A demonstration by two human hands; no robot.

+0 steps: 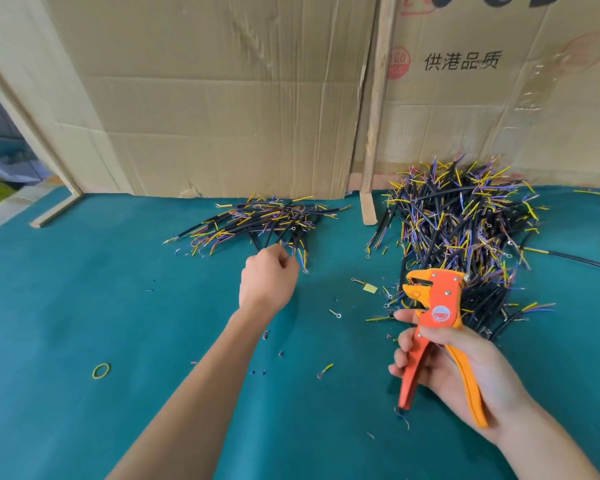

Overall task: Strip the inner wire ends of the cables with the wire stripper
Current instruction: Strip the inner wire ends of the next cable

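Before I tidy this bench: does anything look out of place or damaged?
Snipped wire bits and ring terminals litter the green mat, and a stray rubber band lies alone. The cardboard backdrop is torn along its lower edge.

One head-worn wide-angle view looks forward and down, close over the green worktop (84,306); cardboard sheets (205,98) fill the upper frame, forearms entering from the bottom edge.

Orange wire stripper (437,306) upright — black cables (465,230) heaped behind.
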